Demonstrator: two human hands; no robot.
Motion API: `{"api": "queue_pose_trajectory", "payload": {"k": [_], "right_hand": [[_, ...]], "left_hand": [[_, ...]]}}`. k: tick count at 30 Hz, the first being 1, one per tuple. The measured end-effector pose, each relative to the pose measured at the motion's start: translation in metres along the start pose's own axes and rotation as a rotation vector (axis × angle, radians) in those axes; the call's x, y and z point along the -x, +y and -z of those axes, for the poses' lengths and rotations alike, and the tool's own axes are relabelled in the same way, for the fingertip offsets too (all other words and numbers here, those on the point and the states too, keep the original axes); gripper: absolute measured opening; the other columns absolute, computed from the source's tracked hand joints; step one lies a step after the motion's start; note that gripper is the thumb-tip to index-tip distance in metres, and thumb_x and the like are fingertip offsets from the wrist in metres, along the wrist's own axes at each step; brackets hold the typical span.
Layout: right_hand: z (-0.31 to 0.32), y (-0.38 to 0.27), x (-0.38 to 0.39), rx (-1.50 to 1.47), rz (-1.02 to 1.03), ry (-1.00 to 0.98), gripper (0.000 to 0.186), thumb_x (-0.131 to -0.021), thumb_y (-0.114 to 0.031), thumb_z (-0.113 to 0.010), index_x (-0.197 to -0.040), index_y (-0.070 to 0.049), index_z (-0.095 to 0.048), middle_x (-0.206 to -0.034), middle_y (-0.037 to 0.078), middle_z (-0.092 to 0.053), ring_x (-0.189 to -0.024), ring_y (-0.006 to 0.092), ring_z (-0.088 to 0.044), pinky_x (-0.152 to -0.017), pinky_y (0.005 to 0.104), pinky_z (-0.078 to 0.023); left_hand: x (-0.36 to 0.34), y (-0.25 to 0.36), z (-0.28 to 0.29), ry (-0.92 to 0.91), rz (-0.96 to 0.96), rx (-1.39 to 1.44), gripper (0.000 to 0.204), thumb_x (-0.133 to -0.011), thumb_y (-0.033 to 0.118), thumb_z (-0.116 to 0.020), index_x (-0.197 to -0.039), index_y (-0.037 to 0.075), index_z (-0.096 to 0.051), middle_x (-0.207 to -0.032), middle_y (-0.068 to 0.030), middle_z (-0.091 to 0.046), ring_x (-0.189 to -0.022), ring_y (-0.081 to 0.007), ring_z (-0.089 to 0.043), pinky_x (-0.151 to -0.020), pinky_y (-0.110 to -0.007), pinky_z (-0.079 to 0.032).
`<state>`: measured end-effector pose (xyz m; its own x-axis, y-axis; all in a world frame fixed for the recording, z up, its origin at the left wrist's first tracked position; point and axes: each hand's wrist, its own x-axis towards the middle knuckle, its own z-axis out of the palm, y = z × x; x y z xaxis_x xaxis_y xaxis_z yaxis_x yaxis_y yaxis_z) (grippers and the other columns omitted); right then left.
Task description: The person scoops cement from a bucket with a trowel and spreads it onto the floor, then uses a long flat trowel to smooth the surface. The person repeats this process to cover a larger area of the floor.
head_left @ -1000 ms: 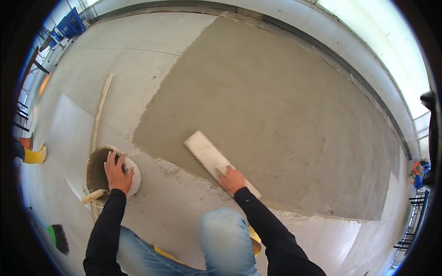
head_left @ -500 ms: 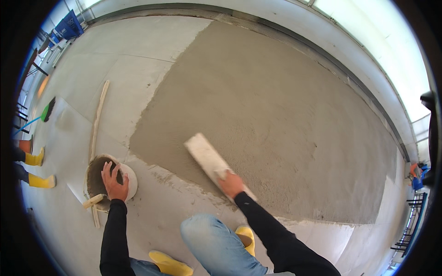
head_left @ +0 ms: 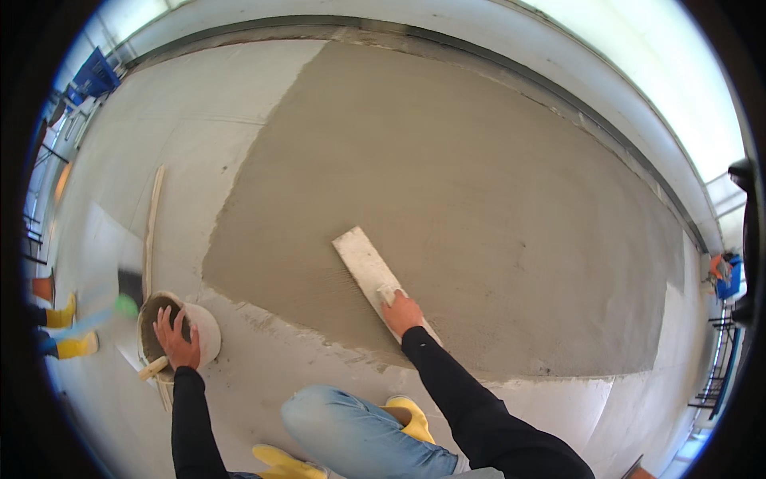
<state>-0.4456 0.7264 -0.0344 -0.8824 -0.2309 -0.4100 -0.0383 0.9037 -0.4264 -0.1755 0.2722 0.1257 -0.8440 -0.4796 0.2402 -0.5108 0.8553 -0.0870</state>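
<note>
Arms stretch forward, left hand splayed loosely over the bucket, right hand gripping the long float.

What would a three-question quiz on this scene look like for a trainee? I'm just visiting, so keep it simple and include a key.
1. Multiple choice: what does the person's right grip hold?
a) a shovel
b) a long, flat, pale tool
c) a hose

2. True or false: the bucket stands on the paler floor, left of the darker grey patch.

3. Fill in the colour: near the left edge, another person's boots are ____.

Key: 1 b; 2 true; 3 yellow.
</note>
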Motion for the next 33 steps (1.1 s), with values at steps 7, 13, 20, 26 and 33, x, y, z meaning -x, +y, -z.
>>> {"api": "queue_pose_trajectory", "payload": {"k": [7,13,20,26,33], "right_hand": [[0.065,0.178,0.024,-0.028,-0.332,0.076,0.063,-0.089,-0.046,-0.065,-0.132,0.000,-0.059,-0.106,0.028,-0.071,-0.102,0.0453,-0.068,-0.090,0.0520,-0.055],[0.142,0.324,0.094,-0.072,-0.619,0.330,0.061,-0.090,-0.046,-0.067,-0.123,0.005,-0.063,-0.105,0.028,-0.071,-0.103,0.0440,-0.069,-0.088,0.0512,-0.055],[0.074,0.210,0.124,-0.026,-0.260,-0.048,0.059,-0.091,-0.052,-0.064,-0.121,-0.002,-0.063,-0.091,0.027,-0.072,-0.089,0.0445,-0.071,-0.078,0.0518,-0.057],[0.051,0.178,0.117,-0.050,-0.207,-0.090,0.052,-0.091,-0.049,-0.061,-0.122,-0.007,-0.062,-0.093,0.025,-0.072,-0.090,0.0435,-0.071,-0.080,0.0534,-0.056],[0.100,0.308,0.113,-0.177,-0.690,0.329,0.061,-0.088,-0.045,-0.069,-0.127,0.001,-0.062,-0.104,0.028,-0.071,-0.100,0.0436,-0.069,-0.087,0.0516,-0.055]], "left_hand": [[0.013,-0.029,0.065,-0.145,-0.176,-0.051,0.046,-0.089,0.023,-0.064,-0.133,0.011,-0.060,-0.154,-0.0183,-0.041,-0.150,-0.0406,-0.027,-0.123,-0.058,-0.017],[0.050,-0.039,0.169,0.022,-0.170,-0.082,0.041,-0.096,0.018,-0.061,-0.135,0.006,-0.059,-0.156,-0.0204,-0.038,-0.149,-0.0427,-0.029,-0.121,-0.055,-0.022],[0.003,0.085,0.237,0.111,-0.328,0.044,0.033,-0.098,0.014,-0.057,-0.130,0.006,-0.060,-0.154,-0.0212,-0.042,-0.146,-0.0445,-0.034,-0.120,-0.057,-0.025],[-0.030,0.150,0.273,0.197,-0.756,0.018,0.029,-0.096,0.015,-0.058,-0.125,0.009,-0.062,-0.147,-0.0246,-0.049,-0.139,-0.0531,-0.040,-0.113,-0.065,-0.031],[-0.066,0.172,0.247,0.145,-0.713,0.142,0.029,-0.096,0.013,-0.058,-0.123,0.007,-0.063,-0.147,-0.0252,-0.048,-0.140,-0.0507,-0.040,-0.113,-0.062,-0.033]]}}
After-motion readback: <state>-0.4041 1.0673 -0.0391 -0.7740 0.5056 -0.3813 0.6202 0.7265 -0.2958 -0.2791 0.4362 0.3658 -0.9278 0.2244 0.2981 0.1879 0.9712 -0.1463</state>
